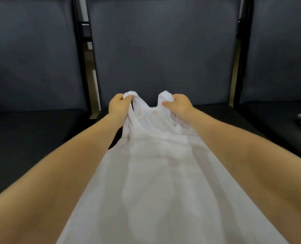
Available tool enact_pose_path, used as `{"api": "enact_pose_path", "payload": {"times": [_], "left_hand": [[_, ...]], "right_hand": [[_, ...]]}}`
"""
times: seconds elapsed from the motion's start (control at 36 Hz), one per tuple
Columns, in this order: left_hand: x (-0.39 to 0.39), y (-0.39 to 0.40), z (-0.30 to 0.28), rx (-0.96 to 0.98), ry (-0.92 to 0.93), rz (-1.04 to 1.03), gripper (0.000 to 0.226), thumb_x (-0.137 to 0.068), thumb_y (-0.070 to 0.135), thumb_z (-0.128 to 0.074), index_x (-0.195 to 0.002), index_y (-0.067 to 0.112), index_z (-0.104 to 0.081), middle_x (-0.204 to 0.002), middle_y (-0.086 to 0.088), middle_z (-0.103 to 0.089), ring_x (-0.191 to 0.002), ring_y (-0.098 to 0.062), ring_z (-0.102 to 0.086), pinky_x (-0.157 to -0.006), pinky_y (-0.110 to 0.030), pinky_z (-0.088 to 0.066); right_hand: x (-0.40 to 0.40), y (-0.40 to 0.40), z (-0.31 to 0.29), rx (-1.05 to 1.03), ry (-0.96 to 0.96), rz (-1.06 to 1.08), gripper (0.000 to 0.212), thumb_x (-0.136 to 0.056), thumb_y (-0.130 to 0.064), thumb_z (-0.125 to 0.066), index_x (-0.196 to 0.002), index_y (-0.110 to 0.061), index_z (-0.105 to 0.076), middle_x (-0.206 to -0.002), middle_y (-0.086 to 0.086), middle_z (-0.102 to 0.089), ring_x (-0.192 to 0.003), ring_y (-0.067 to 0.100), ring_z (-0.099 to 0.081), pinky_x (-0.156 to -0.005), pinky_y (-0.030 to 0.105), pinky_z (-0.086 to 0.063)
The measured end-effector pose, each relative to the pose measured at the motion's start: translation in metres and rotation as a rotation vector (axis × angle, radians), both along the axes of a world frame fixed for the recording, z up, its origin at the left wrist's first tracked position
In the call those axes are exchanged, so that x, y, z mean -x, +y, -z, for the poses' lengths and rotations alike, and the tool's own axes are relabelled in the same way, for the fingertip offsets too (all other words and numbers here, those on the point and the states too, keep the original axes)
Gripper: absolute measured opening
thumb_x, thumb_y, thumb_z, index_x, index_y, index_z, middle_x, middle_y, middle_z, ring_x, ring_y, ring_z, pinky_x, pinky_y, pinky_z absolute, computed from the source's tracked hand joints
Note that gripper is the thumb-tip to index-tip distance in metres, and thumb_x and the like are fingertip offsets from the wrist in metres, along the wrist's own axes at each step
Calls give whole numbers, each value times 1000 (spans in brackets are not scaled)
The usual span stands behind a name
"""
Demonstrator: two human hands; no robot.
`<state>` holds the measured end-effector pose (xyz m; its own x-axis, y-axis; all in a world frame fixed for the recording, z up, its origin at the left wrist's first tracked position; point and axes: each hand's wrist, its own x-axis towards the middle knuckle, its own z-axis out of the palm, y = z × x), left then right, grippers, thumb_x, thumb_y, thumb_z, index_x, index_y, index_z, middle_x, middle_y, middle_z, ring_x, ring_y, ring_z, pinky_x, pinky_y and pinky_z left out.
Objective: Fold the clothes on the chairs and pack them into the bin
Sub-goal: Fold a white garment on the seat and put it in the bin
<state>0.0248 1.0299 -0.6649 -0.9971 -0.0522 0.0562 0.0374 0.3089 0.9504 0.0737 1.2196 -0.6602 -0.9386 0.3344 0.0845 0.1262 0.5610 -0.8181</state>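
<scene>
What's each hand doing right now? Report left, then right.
Left hand: closed grip on one shoulder strap of the thin white sleeveless fabric top.
Right hand: closed grip on the other strap.

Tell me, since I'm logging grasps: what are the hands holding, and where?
A thin white sleeveless top; left hand and right hand each pinch one shoulder strap.

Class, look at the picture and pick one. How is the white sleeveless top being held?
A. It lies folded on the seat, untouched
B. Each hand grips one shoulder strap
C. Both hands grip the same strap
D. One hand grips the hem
B: the left hand pinches one strap and the right hand the other, with the white sleeveless top stretched back toward the camera.
</scene>
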Motion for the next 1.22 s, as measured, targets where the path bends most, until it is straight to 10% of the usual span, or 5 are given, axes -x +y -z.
{"api": "enact_pose_path", "payload": {"times": [0.36, 0.72, 0.92, 1.06, 1.22], "left_hand": [[-128, -37, -123, -579, 28, 322, 23, -89, 23, -58, -105, 14, -71, -103, -2, -74, -101, -17, -68, -83, -28, -54], [-284, -127, -29, 749, 65, 823, 29, -77, 66, -57, -85, 40, -69, -89, 11, -70, -85, -9, -64, -76, -22, -53], [-263, -102, -51, 775, 123, 639, 44, -93, 48, -53, -65, 23, -74, -80, 6, -65, -78, -7, -57, -83, -24, -46], [-220, -83, -47, 831, 159, 458, 24, -93, 40, -58, -108, 23, -66, -110, 0, -64, -103, -18, -60, -91, -34, -50], [-199, -75, -14, 895, -2, 260, 94, -78, 60, -67, -153, 28, -18, -143, -10, -41, -129, -31, -45, -104, -41, -42]], "right_hand": [[-152, 2, -122, 498, 204, -90, 31, -87, -27, -69, -115, -14, -65, -109, 5, -71, -99, 24, -68, -92, 44, -53], [-327, -2, -38, -518, -430, -573, 27, -82, -43, -73, -103, -26, -67, -105, -1, -61, -99, 17, -57, -89, 31, -48], [-307, -3, -51, -323, -378, -438, 41, -92, -53, -54, -87, -19, -75, -85, -4, -69, -84, 9, -62, -83, 22, -47], [-259, 3, -45, -310, -207, -100, 45, -92, -44, -59, -127, -16, -53, -84, 0, -64, -70, 13, -60, -59, 23, -44], [-238, 7, -12, -480, -420, 27, 85, -83, -65, -58, -145, -13, -35, -134, 5, -55, -118, 23, -55, -82, 30, -36]]}}
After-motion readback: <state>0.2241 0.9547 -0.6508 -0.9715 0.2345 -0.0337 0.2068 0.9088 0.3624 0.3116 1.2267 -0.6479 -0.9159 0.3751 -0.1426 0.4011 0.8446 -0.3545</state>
